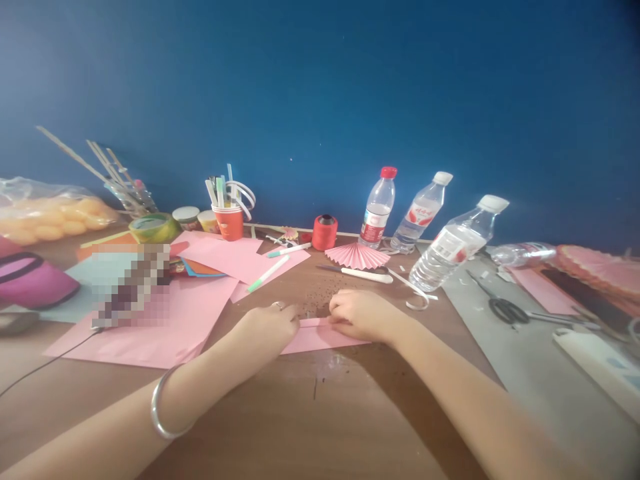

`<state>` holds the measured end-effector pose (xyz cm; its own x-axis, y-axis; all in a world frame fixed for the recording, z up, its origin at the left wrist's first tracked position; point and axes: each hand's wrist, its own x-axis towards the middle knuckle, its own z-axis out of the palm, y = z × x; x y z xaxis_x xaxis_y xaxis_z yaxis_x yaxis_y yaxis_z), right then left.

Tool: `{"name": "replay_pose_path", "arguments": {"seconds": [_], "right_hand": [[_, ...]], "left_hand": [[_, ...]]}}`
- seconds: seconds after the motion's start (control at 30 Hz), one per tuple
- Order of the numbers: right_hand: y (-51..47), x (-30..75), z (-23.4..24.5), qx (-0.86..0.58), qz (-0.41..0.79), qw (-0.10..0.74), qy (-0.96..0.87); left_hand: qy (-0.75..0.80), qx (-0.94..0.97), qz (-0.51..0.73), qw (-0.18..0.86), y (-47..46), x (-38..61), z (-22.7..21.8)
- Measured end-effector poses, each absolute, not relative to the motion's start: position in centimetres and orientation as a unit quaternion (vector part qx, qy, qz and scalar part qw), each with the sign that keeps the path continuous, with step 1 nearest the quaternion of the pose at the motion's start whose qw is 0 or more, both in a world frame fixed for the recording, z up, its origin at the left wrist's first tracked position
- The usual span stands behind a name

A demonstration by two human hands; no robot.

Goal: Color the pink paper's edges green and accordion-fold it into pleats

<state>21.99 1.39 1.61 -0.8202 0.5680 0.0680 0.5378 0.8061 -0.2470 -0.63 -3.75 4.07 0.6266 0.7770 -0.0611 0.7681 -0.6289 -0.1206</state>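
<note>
A strip of pink paper (pixel 325 338) lies on the table in front of me, with a narrow fold along its far edge. My left hand (pixel 267 331) has its curled fingers on the paper's left end; a ring and a bracelet are on that arm. At the right end, my right hand (pixel 363 315) grips the same edge with bent fingers. Both sets of fingertips are partly hidden. Just beyond the right hand stands a pleated pink paper fan (pixel 357 256). A utility knife with a white handle (pixel 367 275) lies before the fan.
Three water bottles (pixel 377 213) stand at the back right. A red thread spool (pixel 325 233) and an orange cup of pens (pixel 230 222) are near the wall. Pink sheets (pixel 150 340) spread left. Black scissors (pixel 505 311) rest on a grey mat (pixel 465 320) at right.
</note>
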Motion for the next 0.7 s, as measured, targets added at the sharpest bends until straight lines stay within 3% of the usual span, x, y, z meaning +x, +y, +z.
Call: {"name": "replay_pose_path", "arguments": {"seconds": [0.3, 0.7], "right_hand": [[1.9, 22.5, 2.6, -0.401, 0.149, 0.011, -0.904], [1.6, 23.3, 3.5, -0.512, 0.115, -0.048, -0.850]], "left_hand": [[-0.416, -0.910, -0.002, -0.003, -2.2, -1.2, 2.1], [-0.404, -0.911, -0.069, -0.048, -1.4, -2.3, 1.2]]}}
